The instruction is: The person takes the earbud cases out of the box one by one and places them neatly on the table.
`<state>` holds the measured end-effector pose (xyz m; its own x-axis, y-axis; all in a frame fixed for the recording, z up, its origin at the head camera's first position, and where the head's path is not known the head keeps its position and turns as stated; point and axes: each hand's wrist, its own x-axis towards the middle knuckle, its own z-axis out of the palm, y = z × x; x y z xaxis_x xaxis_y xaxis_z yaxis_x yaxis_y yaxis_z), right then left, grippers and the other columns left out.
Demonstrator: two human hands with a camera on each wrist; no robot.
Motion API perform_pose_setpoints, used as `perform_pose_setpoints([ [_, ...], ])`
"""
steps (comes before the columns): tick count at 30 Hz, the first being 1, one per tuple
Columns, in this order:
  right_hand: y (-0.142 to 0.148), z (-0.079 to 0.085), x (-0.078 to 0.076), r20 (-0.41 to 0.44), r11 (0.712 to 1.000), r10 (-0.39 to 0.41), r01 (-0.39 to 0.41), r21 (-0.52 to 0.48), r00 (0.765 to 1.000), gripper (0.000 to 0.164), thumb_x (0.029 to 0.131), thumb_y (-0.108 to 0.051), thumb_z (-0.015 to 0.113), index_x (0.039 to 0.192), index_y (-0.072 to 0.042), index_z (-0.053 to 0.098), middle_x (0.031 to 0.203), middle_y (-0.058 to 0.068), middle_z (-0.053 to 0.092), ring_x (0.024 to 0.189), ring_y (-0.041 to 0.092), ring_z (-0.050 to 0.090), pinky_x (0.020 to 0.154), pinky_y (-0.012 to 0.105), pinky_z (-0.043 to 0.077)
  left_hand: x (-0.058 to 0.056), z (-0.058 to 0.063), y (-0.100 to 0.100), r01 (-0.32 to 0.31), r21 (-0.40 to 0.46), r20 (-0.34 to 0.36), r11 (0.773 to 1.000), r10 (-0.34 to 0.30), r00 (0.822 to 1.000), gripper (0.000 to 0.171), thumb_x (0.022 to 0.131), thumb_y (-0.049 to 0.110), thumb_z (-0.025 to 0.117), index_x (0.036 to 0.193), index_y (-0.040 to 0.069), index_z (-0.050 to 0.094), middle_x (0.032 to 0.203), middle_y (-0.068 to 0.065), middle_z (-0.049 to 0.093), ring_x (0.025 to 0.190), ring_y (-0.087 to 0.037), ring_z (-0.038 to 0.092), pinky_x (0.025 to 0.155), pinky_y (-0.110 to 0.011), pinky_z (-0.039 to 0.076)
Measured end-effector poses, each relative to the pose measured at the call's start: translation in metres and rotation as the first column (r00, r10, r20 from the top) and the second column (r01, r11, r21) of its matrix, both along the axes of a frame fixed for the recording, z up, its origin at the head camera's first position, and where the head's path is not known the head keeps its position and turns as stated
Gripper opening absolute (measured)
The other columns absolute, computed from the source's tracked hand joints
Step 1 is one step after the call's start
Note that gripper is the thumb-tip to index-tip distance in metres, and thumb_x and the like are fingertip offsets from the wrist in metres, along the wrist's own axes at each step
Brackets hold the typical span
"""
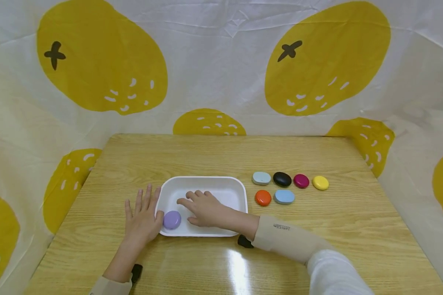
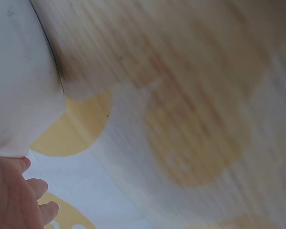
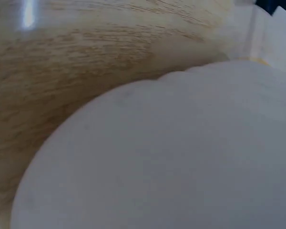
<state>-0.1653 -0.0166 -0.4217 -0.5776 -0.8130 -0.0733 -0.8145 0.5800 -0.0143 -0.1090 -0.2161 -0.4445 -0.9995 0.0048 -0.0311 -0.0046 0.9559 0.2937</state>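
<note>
A white tray [image 1: 206,234] lies on the wooden table, its side also visible in the left wrist view. In its near left corner sits a round purple piece [image 1: 172,220] with a smooth, glossy surface. My left hand [image 1: 143,219] rests at the tray's left edge, fingers spread and straight, the thumb by the rim close to the purple piece. Over the inside of the tray reaches my right hand [image 1: 206,209], its fingers spread and relaxed with nothing held. The right wrist view is filled by the tray's white surface [image 3: 157,157]; no fingers appear there.
Right of the tray lie smooth pieces: pale blue [image 1: 261,178], black [image 1: 282,179], magenta [image 1: 301,181], yellow [image 1: 320,182], orange [image 1: 263,198] and light blue [image 1: 284,196]. A fruit-printed white cloth [image 1: 214,61] hangs behind and beside the table [image 1: 192,153].
</note>
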Motion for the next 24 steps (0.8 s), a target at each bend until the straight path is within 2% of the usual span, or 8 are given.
perform_pose_setpoints([
  [6, -0.016, -0.011, 0.001, 0.036, 0.988, 0.109, -0.112, 0.103, 0.993, 0.061, 0.084, -0.041, 0.06, 0.139, -0.028, 0.034, 0.13, -0.003, 0.044, 0.109, 0.013, 0.048, 0.084, 0.03, 0.045, -0.001, 0.003, 0.001, 0.003, -0.013, 0.014, 1.0, -0.003, 1.0, 0.062, 0.092, 0.027, 0.036, 0.148, 0.014, 0.011, 0.153, -0.016, 0.004, 0.138, -0.038, -0.002, 0.104, -0.06, -0.011],
  [13, -0.023, -0.026, 0.002, 0.0, 0.971, 0.221, -0.22, 0.096, 0.975, 0.06, 0.086, -0.044, 0.057, 0.139, -0.026, 0.035, 0.124, -0.005, 0.047, 0.103, 0.01, 0.049, 0.078, 0.021, 0.045, 0.001, 0.005, 0.002, 0.007, -0.003, 0.015, 1.0, -0.007, 1.0, 0.061, 0.092, 0.025, 0.036, 0.147, 0.01, 0.014, 0.152, -0.018, 0.003, 0.138, -0.036, -0.008, 0.104, -0.061, -0.012],
  [24, -0.028, -0.035, 0.001, -0.02, 0.972, 0.228, -0.227, 0.056, 0.973, 0.056, 0.088, -0.045, 0.053, 0.138, -0.027, 0.035, 0.126, -0.006, 0.046, 0.103, 0.009, 0.048, 0.075, 0.021, 0.044, 0.003, 0.004, 0.002, 0.01, 0.013, -0.003, 1.0, -0.01, 1.0, 0.062, 0.092, 0.026, 0.036, 0.147, 0.009, 0.015, 0.152, -0.019, 0.005, 0.138, -0.037, -0.006, 0.103, -0.061, -0.013],
])
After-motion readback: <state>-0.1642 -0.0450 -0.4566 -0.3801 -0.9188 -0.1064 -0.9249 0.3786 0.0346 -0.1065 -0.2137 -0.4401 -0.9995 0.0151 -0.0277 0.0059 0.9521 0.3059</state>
